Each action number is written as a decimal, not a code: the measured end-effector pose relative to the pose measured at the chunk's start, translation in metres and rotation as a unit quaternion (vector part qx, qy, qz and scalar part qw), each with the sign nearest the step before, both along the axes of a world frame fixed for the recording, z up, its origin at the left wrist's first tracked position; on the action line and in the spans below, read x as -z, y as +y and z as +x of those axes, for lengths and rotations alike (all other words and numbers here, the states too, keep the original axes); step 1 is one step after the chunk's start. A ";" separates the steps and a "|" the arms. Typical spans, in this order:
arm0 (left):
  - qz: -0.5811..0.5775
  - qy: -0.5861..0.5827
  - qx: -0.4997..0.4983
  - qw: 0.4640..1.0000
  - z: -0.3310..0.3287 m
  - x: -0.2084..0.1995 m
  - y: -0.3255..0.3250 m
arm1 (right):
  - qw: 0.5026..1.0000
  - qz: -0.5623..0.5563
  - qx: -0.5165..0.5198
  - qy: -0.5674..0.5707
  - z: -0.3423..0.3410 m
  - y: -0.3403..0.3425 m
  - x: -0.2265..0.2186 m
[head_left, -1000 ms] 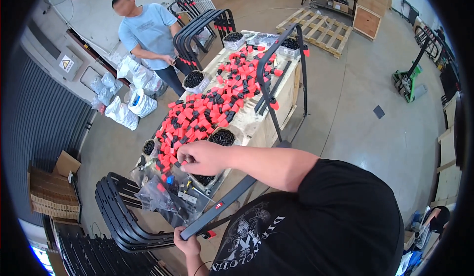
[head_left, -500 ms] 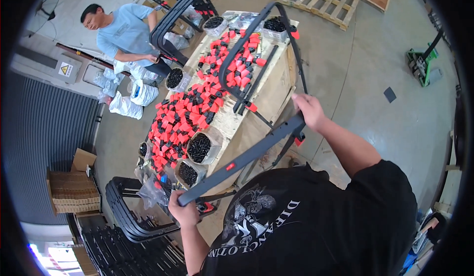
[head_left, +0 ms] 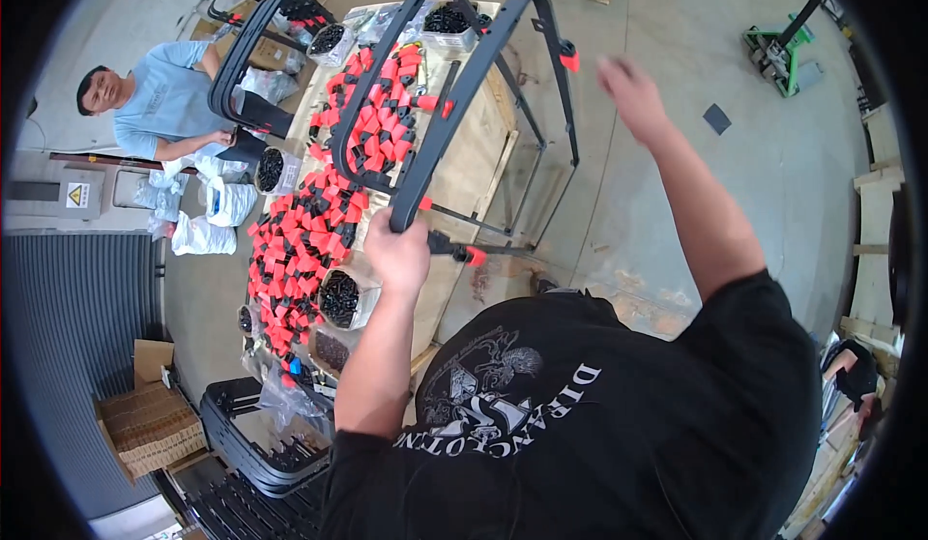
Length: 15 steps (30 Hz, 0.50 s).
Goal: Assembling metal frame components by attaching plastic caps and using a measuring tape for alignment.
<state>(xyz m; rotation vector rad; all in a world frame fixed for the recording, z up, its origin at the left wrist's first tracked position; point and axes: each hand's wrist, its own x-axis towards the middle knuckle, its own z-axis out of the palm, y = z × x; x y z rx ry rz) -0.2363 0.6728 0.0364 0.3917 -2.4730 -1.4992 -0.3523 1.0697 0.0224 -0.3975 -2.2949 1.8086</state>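
My left hand (head_left: 398, 252) grips the lower end of a black U-shaped tubular frame (head_left: 431, 151), which is tilted up beside the table. A small red mark sits on its bar, and a red-tipped black fitting (head_left: 568, 57) is on its far leg. My right hand (head_left: 635, 103) is in the air to the right of the frame, apart from it, with loosely stretched, slightly blurred fingers and nothing visible in them. Just behind the held frame stands another black frame (head_left: 379, 81), partly over the table. A red-tipped fitting (head_left: 474, 256) shows low, near my left hand.
The wooden table (head_left: 440, 274) carries a heap of red and black plastic pieces (head_left: 302, 240) and tubs of small black parts (head_left: 339, 298). A co-worker (head_left: 174, 95) stands across it by stacked frames (head_left: 253, 52). More frames (head_left: 251, 443) are stacked at lower left; a green pallet jack (head_left: 778, 61) stands right.
The held frame has swung upright and away from me onto the far side. My left hand has moved up and right with it; my right hand has let go and moved up.
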 end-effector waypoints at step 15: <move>0.008 0.112 -0.075 0.991 -0.128 0.023 0.015 | 0.680 0.152 -0.179 -0.695 0.482 0.184 0.294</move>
